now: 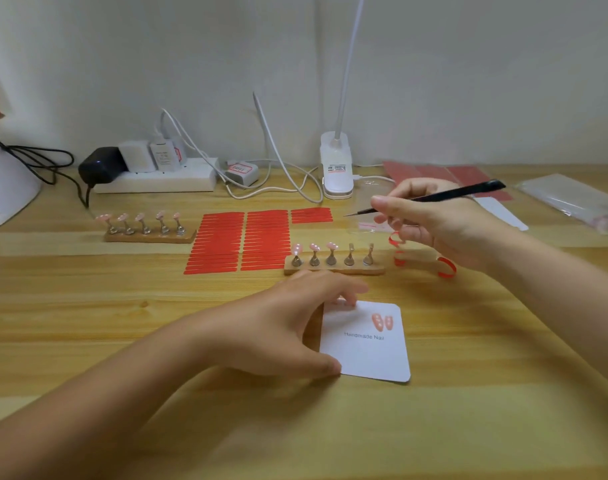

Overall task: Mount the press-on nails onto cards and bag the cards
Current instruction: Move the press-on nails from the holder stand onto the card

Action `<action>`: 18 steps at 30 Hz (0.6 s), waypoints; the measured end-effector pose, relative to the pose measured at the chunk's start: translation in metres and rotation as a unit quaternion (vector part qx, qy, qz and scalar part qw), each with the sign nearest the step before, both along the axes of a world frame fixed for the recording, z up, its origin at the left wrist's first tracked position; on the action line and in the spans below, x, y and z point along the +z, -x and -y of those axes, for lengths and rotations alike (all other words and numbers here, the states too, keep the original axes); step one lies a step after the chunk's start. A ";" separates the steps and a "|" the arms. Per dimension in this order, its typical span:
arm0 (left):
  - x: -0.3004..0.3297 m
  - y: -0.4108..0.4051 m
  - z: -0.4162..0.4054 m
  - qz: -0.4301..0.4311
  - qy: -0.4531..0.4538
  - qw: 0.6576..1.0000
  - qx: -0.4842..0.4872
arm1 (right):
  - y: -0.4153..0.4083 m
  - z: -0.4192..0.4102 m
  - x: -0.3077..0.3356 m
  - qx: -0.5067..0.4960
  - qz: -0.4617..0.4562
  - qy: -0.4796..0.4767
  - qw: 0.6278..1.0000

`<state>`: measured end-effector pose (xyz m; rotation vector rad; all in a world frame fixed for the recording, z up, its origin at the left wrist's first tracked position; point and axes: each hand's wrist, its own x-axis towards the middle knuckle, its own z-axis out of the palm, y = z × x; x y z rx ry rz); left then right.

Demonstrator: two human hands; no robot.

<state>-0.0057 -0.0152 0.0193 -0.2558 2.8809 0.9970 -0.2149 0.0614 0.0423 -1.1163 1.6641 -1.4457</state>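
Seen from the head camera: a white card (366, 344) printed "Handmade Nail" lies flat on the wooden desk (122, 306), its long axis running away from the person, two pink nails (382, 322) stuck near its far right corner. The left hand (288, 323) pins the card's left edge, fingers spread. The right hand (444, 220) pinches black tweezers (423, 199), tips pointing left, above the near nail stand (333, 261). Bare desk lies nearer the person.

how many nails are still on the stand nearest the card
3. They sit on the three left posts of the near stand: first, second, third. The two right posts are bare.
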 end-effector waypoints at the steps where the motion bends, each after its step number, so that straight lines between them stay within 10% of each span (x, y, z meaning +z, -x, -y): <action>1: 0.002 0.000 0.000 -0.010 -0.007 1.000 0.002 | 0.002 0.003 0.001 0.012 0.012 -0.009 1.000; 7: 0.011 0.013 0.013 -0.283 0.020 0.942 0.180 | 0.012 0.018 0.002 0.067 0.075 -0.055 0.993; 18: -0.019 0.046 0.036 -0.230 -0.085 0.923 0.295 | 0.019 0.031 -0.006 0.127 0.080 -0.102 0.983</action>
